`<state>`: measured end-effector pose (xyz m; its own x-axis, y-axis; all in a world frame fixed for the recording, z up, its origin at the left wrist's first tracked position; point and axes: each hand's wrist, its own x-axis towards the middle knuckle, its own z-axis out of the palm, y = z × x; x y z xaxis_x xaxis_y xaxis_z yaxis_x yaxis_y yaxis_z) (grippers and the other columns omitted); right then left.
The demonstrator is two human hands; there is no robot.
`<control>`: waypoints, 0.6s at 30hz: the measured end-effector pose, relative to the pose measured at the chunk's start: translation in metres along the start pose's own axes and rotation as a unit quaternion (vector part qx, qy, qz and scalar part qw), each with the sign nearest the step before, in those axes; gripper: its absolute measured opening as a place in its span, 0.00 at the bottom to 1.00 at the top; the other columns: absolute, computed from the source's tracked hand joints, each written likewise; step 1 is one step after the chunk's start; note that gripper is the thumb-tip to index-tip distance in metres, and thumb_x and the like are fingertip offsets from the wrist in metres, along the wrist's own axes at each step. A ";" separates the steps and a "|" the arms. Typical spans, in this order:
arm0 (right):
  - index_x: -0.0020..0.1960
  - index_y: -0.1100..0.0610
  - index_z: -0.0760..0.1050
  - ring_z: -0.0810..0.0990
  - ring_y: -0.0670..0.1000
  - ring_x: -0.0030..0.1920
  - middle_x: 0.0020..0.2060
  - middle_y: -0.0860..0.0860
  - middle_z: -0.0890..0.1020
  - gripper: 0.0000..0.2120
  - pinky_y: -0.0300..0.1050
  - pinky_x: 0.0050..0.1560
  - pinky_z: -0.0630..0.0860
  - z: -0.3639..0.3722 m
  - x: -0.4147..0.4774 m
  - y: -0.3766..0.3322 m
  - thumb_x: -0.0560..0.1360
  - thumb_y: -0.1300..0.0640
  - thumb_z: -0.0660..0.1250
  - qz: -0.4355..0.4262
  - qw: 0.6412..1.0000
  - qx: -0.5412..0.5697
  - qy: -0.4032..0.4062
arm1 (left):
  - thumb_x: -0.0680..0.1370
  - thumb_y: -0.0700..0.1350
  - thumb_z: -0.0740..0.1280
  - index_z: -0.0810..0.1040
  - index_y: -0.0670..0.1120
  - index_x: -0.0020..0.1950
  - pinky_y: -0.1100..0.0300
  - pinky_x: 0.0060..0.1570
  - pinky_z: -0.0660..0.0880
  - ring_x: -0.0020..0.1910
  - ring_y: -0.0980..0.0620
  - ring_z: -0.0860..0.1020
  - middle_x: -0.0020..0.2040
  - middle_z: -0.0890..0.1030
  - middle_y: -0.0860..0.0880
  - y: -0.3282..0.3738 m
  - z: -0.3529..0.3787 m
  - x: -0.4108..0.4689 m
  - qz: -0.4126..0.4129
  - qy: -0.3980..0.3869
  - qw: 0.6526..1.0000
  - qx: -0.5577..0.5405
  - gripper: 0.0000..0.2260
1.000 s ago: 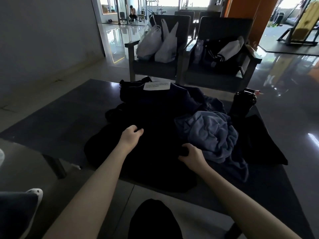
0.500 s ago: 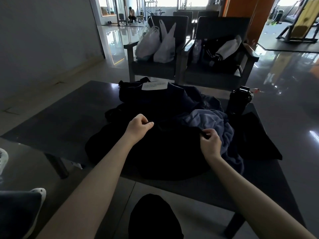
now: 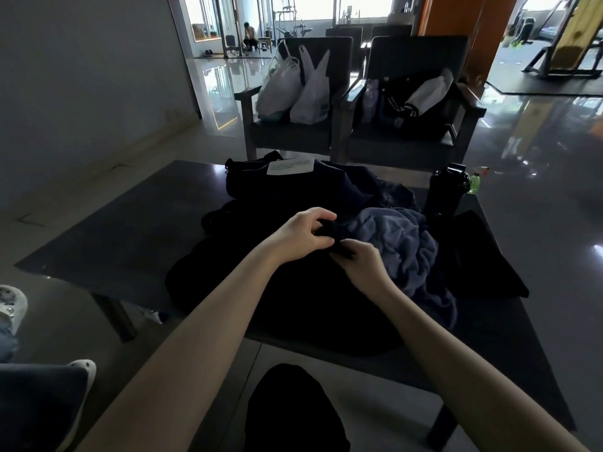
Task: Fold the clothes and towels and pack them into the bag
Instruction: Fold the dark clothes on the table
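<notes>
The left hand [image 3: 301, 238] is raised over the middle of the table [image 3: 107, 233]. Its fingers are curled and its grip is closed on a bunched fold of the black garment [image 3: 293, 308]. The right hand [image 3: 362, 265] sits just beside and slightly below the left. Its grip is likewise closed, with thumb and fingers pinching the same fold of dark cloth. That fold stands up between the two hands. The rest of the black garment lies spread across the near half of the table, and its front edge hangs over the near rim.

The blue-grey towel [image 3: 403, 246] lies crumpled and unfolded on the table, just right of the hands and touching the black garment. A dark navy bundle [image 3: 326, 187] sits behind the hands toward the far edge, with a white paper slip [image 3: 290, 167] lying on top of it. Whether this bundle is clothing or the bag cannot be determined. A black cloth [image 3: 483, 256] lies flat on the right end of the table beside the towel. A black bottle [image 3: 448, 187] stands upright at the far right corner, capped.

Beyond the table, two dark armchairs stand side by side. The left armchair [image 3: 290, 135] holds two white plastic bags [image 3: 293, 89]. The right armchair [image 3: 401, 141] holds dark items with a white piece among them, too dim to identify. A light shoe [image 3: 11, 305] shows at the left edge, on the floor.
</notes>
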<state>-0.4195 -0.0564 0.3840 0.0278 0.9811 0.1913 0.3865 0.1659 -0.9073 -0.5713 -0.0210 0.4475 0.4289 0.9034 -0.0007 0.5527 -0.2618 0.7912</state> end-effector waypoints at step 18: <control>0.45 0.59 0.79 0.76 0.51 0.32 0.34 0.55 0.79 0.09 0.41 0.30 0.72 -0.083 -0.011 0.030 0.77 0.64 0.60 0.119 0.982 -0.001 0.146 | 0.69 0.60 0.71 0.61 0.49 0.72 0.45 0.66 0.67 0.65 0.43 0.70 0.66 0.69 0.43 -0.068 0.029 -0.014 -0.228 -0.102 0.937 0.243 0.37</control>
<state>-0.3313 -0.0708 0.3854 0.3808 0.9217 0.0734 0.3383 -0.0650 -0.9388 -0.5941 -0.0262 0.3762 0.1689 0.8878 -0.4282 0.9509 -0.0325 0.3077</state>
